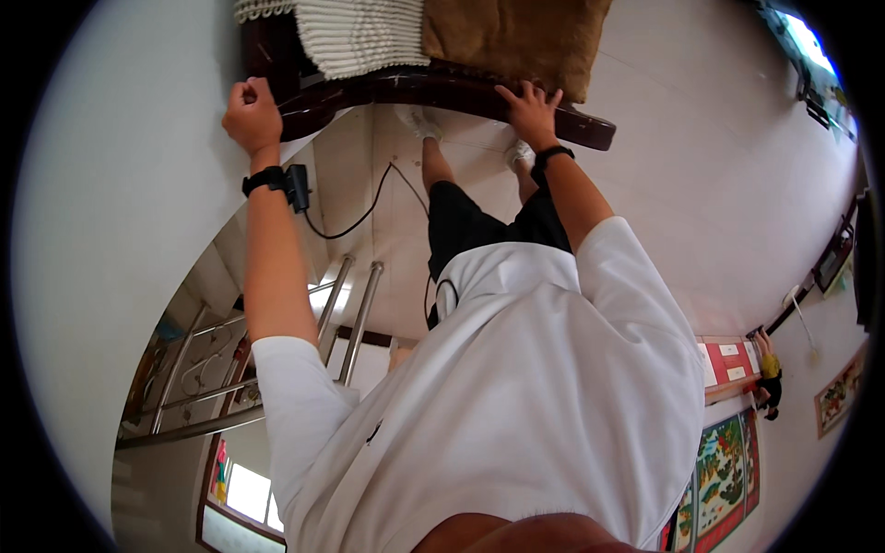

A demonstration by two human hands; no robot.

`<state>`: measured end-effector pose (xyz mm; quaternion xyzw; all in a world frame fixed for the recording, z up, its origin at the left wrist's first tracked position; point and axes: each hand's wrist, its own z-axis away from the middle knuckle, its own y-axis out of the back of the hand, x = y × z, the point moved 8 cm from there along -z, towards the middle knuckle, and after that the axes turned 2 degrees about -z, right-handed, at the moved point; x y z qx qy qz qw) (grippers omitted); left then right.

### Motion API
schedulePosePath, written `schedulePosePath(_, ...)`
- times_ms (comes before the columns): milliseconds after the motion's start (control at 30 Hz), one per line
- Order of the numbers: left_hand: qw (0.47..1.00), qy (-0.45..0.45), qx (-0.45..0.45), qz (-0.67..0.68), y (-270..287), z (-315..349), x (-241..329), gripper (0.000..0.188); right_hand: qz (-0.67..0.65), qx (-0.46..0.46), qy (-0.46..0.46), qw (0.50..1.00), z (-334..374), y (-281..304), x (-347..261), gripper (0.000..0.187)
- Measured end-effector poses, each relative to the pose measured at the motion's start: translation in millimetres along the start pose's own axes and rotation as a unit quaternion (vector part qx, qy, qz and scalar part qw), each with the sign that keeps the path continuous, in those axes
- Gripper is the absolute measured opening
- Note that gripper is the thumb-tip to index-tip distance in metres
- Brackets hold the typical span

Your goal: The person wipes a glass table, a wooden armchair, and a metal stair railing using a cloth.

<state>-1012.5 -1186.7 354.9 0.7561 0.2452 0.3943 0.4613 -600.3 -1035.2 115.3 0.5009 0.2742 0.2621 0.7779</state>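
My left hand (253,118) is closed in a fist beside the left end of a dark, glossy wooden armrest (396,87), close to the pale wall. Whether anything is inside that fist is hidden. Fingers spread, my right hand (534,117) rests on the same armrest, nearer its rounded right end. A brown cushion (514,44) lies beyond the right fingers, and a white ribbed knitted cover (361,37) drapes over the seat to its left. Both wrists carry black bands, the left one with a small black box (297,188) attached.
A black cable (359,219) runs from the left wrist box toward my body. Metal railings (361,323) stand at the left. Pale wall (111,276) curves along the far left. At the right are a person (768,373), a red cabinet (728,361) and a lit screen (807,41).
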Motion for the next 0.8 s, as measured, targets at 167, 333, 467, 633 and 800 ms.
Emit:
schedulePosePath(167,1.0,-0.02,0.009,0.007,2.1,-0.8,-1.4,0.031,-0.131,0.002,-0.14,0.981,53.6,-16.1,139.0,0.066)
schedulePosePath(333,1.0,-0.007,-0.006,0.014,4.4,4.3,-1.9,0.034,-0.156,0.081,-0.447,0.877,104.4,-38.4,197.4,0.06)
schedulePosePath(467,0.999,-0.038,0.004,-0.001,1.8,-2.4,-1.8,0.034,-0.061,0.074,-0.5,0.861,73.2,-30.7,131.0,0.048)
schedulePosePath(633,0.998,-0.052,0.022,-0.035,2.0,0.9,-5.8,0.033,-0.325,0.05,-0.332,0.884,51.3,-11.1,54.4,0.05)
schedulePosePath(800,0.961,-0.257,0.048,-0.088,-2.7,-7.1,86.7,0.031,-0.332,0.057,-0.016,0.941,122.1,23.5,27.5,0.049)
